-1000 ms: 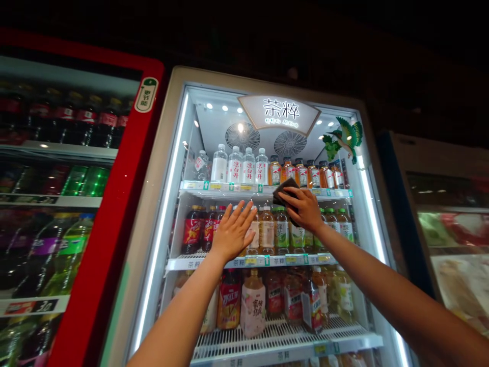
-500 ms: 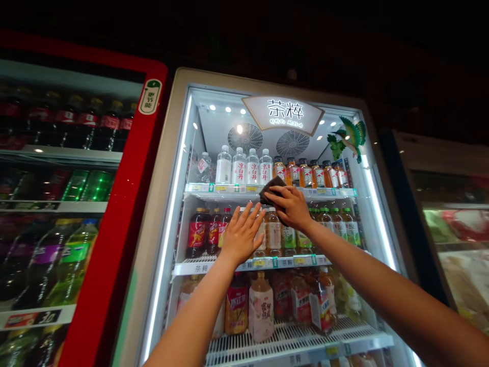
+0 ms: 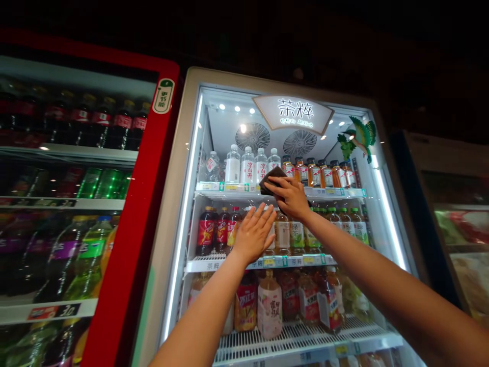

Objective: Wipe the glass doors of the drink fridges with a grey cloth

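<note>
A dark cloth (image 3: pixel 272 182) is held flat against the glass door of a lit drinks fridge (image 3: pixel 194 76), in front of the top shelf's front edge. My right hand (image 3: pixel 292 196) presses on it, fingers over its right part. Lower and to the left, my left hand (image 3: pixel 254 232) lies with fingers spread against the glass and holds nothing. Behind the glass, clear bottles (image 3: pixel 233 165) and amber bottles (image 3: pixel 314 174) stand on the top shelf. Red-labelled bottles (image 3: pixel 206 230) are on the shelf below, left of my left hand.
On the left stands a red-framed fridge (image 3: pixel 132 239) with bottles and cans. Another fridge (image 3: pixel 451 204) is at the right, partly dark. A lit sign (image 3: pixel 294 113) and a green bird decoration (image 3: pixel 359 136) are near the middle fridge's top.
The whole view has shifted, so the fridges appear further right. Against the door, the cloth and my right hand have moved slightly left. My left hand stays spread in about the same place.
</note>
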Tool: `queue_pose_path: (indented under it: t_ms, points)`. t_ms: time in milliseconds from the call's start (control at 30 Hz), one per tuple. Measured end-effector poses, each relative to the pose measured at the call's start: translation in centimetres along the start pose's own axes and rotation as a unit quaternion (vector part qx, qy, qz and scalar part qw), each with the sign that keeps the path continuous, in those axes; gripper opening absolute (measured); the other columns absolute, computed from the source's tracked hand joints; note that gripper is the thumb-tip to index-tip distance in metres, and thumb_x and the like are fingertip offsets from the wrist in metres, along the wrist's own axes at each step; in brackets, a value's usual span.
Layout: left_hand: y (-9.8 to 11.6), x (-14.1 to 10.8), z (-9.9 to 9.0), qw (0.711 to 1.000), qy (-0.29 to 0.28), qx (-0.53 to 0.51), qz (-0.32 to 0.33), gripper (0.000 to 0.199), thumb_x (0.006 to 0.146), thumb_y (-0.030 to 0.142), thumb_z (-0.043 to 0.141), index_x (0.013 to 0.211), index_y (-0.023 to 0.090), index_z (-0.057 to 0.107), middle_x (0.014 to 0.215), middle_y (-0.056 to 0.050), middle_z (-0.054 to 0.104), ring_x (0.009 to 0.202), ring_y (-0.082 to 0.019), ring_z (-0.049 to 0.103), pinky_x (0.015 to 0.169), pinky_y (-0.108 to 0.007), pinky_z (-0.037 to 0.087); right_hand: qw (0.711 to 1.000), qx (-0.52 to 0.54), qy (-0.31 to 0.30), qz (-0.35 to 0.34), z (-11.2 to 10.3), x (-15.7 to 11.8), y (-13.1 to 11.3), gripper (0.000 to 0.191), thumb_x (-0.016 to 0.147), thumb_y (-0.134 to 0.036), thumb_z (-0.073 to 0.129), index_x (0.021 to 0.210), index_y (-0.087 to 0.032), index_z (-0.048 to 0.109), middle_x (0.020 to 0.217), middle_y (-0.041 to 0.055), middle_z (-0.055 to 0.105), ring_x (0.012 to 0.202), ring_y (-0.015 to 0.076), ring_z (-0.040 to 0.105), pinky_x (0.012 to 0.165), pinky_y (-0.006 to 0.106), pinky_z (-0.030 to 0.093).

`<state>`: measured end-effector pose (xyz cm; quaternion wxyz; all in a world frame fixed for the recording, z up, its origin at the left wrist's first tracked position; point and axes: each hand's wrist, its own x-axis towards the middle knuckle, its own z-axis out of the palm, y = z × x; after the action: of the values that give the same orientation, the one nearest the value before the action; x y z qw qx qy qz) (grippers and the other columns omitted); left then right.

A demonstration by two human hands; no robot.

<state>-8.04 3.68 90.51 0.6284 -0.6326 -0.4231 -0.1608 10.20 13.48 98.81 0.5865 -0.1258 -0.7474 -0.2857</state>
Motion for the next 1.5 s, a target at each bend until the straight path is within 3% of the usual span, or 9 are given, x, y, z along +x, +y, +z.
queue_pose_path:
  t_ms: [167,300,433,567,833,967,1100,1333,1500]
  points:
    - [-2.6,-3.4,-2.4,0.999,-0.011,0.009,0.034,0.065,0.102,0.043,0.043,0.161,0.020,0.030,0.169,-0.002,0.030,0.159,-0.021,0.018,0.132,-0.043,0.004,0.993,0.021,0.087,0.075,-0.8,-0.6,2.5,0.040,0.095,-0.026,0.053,0.129,-0.029,0.072,0.140,0.0019,0.065,0.118,0.0302,0.053,0.107,0.051,0.043]
    - [-5.8,-6.9,-3.9,0.999,-0.006,0.034,0.010,0.064,0.103,0.039,0.045,0.162,0.021,0.028,0.167,-0.003,0.033,0.158,-0.020,0.020,0.132,-0.044,0.005,0.969,0.011,0.149,0.196,1.5,3.5,-1.1,0.046,0.094,-0.024,0.049,0.135,-0.031,0.068,0.146,0.0040,0.061,0.122,0.0358,0.048,0.104,0.059,0.041]
    - [-8.1,-8.8,-4.3,0.999,-0.008,0.035,-0.029,0.066,0.104,0.040,0.045,0.163,0.022,0.024,0.168,-0.005,0.032,0.157,-0.022,0.023,0.131,-0.048,0.005,0.997,-0.002,0.043,0.060,2.5,3.7,-6.0,0.054,0.093,-0.023,0.052,0.145,-0.036,0.058,0.155,-0.0006,0.053,0.129,0.0346,0.045,0.100,0.053,0.043]
    - [-8.7,-9.5,-4.2,0.999,-0.011,0.028,-0.026,0.069,0.103,0.044,0.046,0.164,0.024,0.020,0.167,-0.004,0.033,0.158,-0.023,0.023,0.131,-0.051,0.003,0.997,-0.010,-0.026,-0.066,1.1,0.2,-5.3,0.054,0.089,-0.022,0.058,0.141,-0.036,0.062,0.153,-0.0033,0.056,0.127,0.0314,0.048,0.099,0.049,0.044]
    - [-8.3,-10.0,-3.8,0.998,0.018,0.050,-0.031,0.069,0.101,0.045,0.048,0.163,0.024,0.024,0.167,-0.003,0.034,0.157,-0.022,0.023,0.131,-0.048,0.002,0.981,-0.015,0.094,0.167,3.1,6.2,-7.4,0.053,0.090,-0.021,0.052,0.141,-0.030,0.063,0.154,0.0023,0.054,0.126,0.0375,0.046,0.094,0.055,0.043]
    - [-8.2,-10.1,-3.8,0.998,0.008,0.050,-0.030,0.068,0.101,0.044,0.047,0.163,0.023,0.026,0.167,-0.004,0.034,0.158,-0.023,0.023,0.131,-0.049,0.004,0.998,0.025,0.041,0.035,4.6,7.0,-11.2,0.055,0.089,-0.022,0.055,0.143,-0.032,0.061,0.156,-0.0009,0.052,0.132,0.0336,0.044,0.101,0.052,0.041]
    - [-8.0,-10.2,-3.9,0.998,-0.001,0.050,-0.036,0.068,0.101,0.045,0.048,0.163,0.023,0.027,0.168,-0.004,0.032,0.158,-0.024,0.022,0.131,-0.050,0.008,0.990,0.062,-0.012,-0.122,4.0,4.6,-9.1,0.053,0.085,-0.020,0.058,0.136,-0.033,0.066,0.149,-0.0042,0.059,0.131,0.0285,0.048,0.106,0.048,0.040]
    - [-7.8,-10.5,-3.6,0.998,0.019,0.050,-0.037,0.063,0.101,0.045,0.048,0.158,0.021,0.038,0.166,-0.004,0.037,0.157,-0.024,0.026,0.131,-0.051,0.013,0.990,0.040,0.100,0.090,5.4,8.2,-11.3,0.050,0.088,-0.022,0.054,0.136,-0.030,0.067,0.151,-0.0004,0.058,0.131,0.0343,0.046,0.100,0.053,0.038]
    - [-7.8,-10.7,-3.3,0.998,0.025,0.040,-0.036,0.048,0.098,0.045,0.053,0.138,0.019,0.061,0.143,-0.008,0.064,0.149,-0.028,0.042,0.130,-0.055,0.021,0.996,0.081,0.027,-0.025,6.6,9.2,-16.1,0.058,0.083,-0.016,0.058,0.137,-0.036,0.066,0.153,-0.0050,0.056,0.135,0.0309,0.045,0.102,0.051,0.037]
